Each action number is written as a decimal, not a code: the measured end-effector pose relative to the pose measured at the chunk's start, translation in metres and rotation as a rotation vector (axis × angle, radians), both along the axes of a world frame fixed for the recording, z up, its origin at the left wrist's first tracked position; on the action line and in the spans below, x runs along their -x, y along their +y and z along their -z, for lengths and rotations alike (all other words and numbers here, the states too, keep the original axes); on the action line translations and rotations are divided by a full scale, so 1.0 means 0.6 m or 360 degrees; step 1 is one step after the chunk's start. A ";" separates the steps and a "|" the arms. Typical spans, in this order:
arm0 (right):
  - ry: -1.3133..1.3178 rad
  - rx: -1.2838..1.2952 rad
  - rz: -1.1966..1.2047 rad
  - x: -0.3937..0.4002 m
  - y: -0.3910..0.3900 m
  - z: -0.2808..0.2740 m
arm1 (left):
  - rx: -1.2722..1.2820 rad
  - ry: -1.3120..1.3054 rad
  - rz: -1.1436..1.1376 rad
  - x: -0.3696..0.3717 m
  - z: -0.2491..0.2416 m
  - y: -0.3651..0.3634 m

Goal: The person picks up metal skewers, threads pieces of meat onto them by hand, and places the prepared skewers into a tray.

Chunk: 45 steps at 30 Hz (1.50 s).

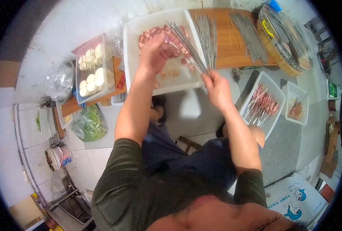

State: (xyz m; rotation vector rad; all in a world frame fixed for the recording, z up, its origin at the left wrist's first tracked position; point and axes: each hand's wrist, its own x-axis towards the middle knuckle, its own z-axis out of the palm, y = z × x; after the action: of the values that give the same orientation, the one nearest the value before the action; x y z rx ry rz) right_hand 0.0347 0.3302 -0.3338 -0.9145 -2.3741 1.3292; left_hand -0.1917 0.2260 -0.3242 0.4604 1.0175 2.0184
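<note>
My right hand (218,89) is closed around the lower ends of a bundle of metal skewers (189,49), which slants up and left. One skewer stands apart from the bundle and runs toward my left hand (154,54). That hand is closed, its fingertips pinching what looks like a piece of raw meat at this skewer's tip; the fingers partly hide it. Both hands are over a white plastic tub (140,87). Raw meat chunks (147,35) lie heaped at its far side, with a few loose bits nearer me.
Loose metal skewers (206,38) lie on the wooden table (221,29). At right, a white tray (279,92) holds threaded meat skewers (262,101) beside a smaller tub (302,120). Left are a box of white rounds (91,82), a bag of greens (89,124) and a bucket (58,157).
</note>
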 end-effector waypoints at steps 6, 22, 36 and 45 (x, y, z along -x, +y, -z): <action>-0.0004 0.0020 0.0004 0.000 -0.001 0.004 | 0.0129 0.0153 -0.0010 0.008 0.008 0.006; 0.0046 -0.0045 0.0004 0.003 0.000 0.014 | 0.0051 0.0075 -0.0057 -0.002 0.017 0.019; 0.0110 -0.0113 0.0009 -0.003 0.003 0.010 | 0.0015 0.0268 -0.0149 0.005 0.000 0.009; 0.0107 -0.0272 -0.0002 -0.005 0.013 0.004 | 0.0086 0.0115 -0.0133 -0.010 -0.023 0.006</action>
State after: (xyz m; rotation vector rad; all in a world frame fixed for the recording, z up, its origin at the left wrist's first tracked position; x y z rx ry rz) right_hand 0.0378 0.3378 -0.3364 -0.8068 -2.3929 1.1180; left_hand -0.1858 0.2297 -0.3106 0.4720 1.1494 2.0550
